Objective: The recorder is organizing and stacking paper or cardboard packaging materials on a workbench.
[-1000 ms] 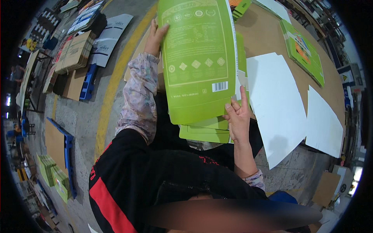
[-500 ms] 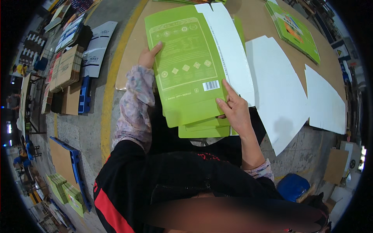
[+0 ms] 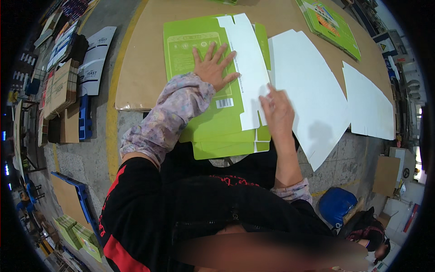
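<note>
A flattened green carton (image 3: 199,120) with a white side flap (image 3: 247,59) lies in front of me, on top of other green cartons (image 3: 217,149) whose ends stick out toward me. My left hand (image 3: 215,68) presses flat on its printed face, fingers spread. Just right of the flap's edge, my right hand (image 3: 278,113) hovers with nothing visible in it. Its thumb and forefinger are apart, the other fingers curled and slightly blurred. Beside it lies a large white sheet (image 3: 312,86).
The brown-topped table (image 3: 140,68) holds a stack of green printed cartons (image 3: 331,29) at far right and another white sheet (image 3: 369,104). On the floor at left are a bundle of cartons (image 3: 61,88), blue pallets (image 3: 85,120) and green stacks (image 3: 79,235). A blue bag-like object (image 3: 337,206) sits lower right.
The carton has been lowered flat onto the others. My left hand has gone from gripping its left edge to lying on its face. My right hand has let go of the near right edge.
</note>
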Tool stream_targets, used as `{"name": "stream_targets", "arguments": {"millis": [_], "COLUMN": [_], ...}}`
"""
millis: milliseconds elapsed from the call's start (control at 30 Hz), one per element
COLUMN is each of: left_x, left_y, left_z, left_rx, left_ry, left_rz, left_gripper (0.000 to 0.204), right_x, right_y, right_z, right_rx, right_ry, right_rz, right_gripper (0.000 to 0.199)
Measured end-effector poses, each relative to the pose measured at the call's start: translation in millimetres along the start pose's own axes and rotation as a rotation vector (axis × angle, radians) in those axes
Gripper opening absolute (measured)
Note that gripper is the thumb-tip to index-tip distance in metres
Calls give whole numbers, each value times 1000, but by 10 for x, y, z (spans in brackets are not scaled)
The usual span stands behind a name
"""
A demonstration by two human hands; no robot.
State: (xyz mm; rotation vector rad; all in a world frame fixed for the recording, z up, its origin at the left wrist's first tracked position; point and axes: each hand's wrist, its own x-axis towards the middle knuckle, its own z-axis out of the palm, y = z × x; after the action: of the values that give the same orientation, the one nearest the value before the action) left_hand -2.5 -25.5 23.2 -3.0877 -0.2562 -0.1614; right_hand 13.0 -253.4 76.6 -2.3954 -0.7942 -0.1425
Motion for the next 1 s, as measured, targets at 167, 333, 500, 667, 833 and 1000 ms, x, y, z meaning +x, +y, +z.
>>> {"name": "stream_targets", "arguments": {"millis": [167,333,500,667,833,1000], "left_x": [16,5,12,46,28,257], "left_y": [-7,-9,-20,-19,-3,-30], "left_z": [33,-17,-24,84,21,128], "left_rx": [-45,-91,-64,-238,-204,7], "left_ry": [80,75,77,206,276,14], "left_rz": [32,26,35,3,114,165], "left_gripper": [68,67,67,57,54,53], "right_x": [223,422,643,514,268,147], "right_y": [177,230,204,132,-36,-89], "right_z": [13,86,106,374,679,680], "right_rx": [187,813,1127,645,-227,-204], "right_ry": [-97,-208,-399,-417,-308,-261], "right_rz": [166,327,353,-82,-409,-398], "right_gripper": [46,49,56,60,79,83]}}
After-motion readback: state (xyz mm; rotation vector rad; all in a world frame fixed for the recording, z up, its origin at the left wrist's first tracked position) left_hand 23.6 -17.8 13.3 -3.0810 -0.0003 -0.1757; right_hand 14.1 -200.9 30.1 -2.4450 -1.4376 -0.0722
